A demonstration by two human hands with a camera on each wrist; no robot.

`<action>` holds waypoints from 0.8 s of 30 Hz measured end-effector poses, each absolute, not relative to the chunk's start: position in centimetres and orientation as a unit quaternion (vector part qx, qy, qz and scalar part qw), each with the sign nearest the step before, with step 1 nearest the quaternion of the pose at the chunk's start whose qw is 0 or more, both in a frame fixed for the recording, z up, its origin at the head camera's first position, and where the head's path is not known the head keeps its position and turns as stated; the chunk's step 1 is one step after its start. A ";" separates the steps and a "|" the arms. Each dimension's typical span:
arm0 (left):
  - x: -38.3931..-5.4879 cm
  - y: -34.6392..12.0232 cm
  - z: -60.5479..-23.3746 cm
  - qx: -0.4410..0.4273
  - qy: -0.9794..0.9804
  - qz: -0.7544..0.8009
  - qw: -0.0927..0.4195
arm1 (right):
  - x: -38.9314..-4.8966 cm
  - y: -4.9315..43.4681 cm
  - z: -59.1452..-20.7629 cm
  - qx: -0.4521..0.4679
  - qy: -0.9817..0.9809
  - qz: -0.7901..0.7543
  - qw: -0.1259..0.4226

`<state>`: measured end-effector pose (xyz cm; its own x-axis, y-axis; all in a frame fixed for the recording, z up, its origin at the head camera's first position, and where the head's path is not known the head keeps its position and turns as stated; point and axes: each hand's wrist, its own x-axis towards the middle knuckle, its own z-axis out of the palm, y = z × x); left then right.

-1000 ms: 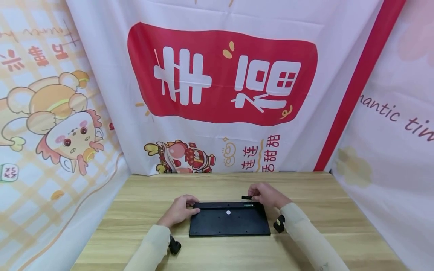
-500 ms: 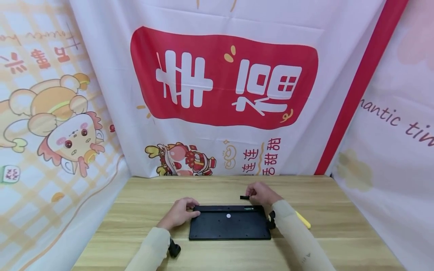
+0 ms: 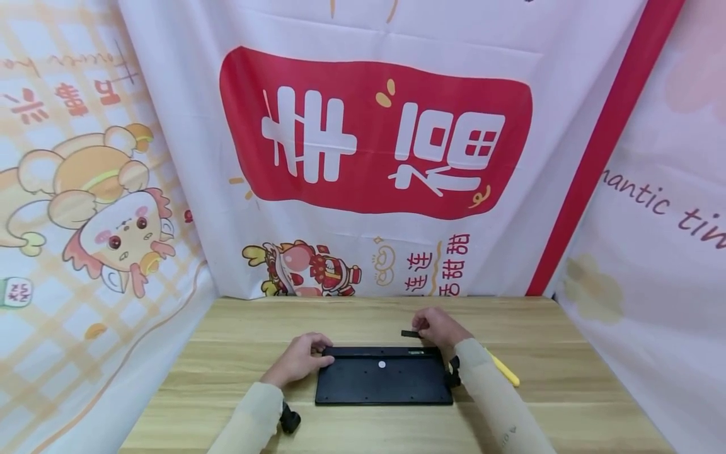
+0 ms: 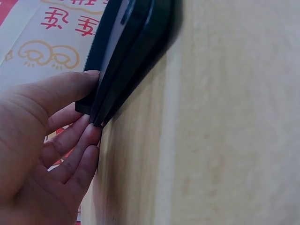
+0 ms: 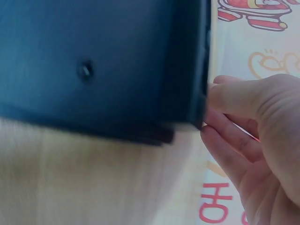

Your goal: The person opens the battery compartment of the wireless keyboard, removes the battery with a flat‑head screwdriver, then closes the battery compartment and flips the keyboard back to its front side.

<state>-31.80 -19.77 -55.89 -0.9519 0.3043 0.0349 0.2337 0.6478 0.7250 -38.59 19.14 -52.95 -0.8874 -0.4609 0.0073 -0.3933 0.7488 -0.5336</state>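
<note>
A black keyboard (image 3: 382, 386) lies face down on the wooden table, its underside showing screw holes and a round white sticker. At its far right is an uncovered battery compartment (image 3: 416, 352) with something greenish inside. My left hand (image 3: 299, 359) grips the keyboard's far left corner; in the left wrist view the thumb (image 4: 77, 86) lies on one face and fingers on the other. Just beyond the compartment, my right hand (image 3: 439, 328) pinches a small black battery cover (image 3: 409, 334), apart from the keyboard. The right wrist view hides that cover behind the keyboard (image 5: 117, 61).
A yellow stick-like thing (image 3: 505, 370) lies on the table to the right, partly hidden by the right sleeve (image 3: 499, 391). Printed cloths hang behind the table (image 3: 255, 315) and along both sides.
My right forearm has shifted left, uncovering the yellow thing. The battery cover has moved slightly left and tilted in my fingers. My left hand keeps its grip on the keyboard.
</note>
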 end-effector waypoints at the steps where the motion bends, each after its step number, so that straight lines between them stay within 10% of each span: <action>1: -31.8 -19.7 -56.0 0.150 0.906 0.392 0.046 | -38.4 19.4 -52.7 -0.231 0.933 -0.268 0.060; 24: -31.9 -19.7 -56.1 0.160 0.907 0.387 0.045 | -31.1 30.7 -46.8 -0.172 0.963 -0.204 0.035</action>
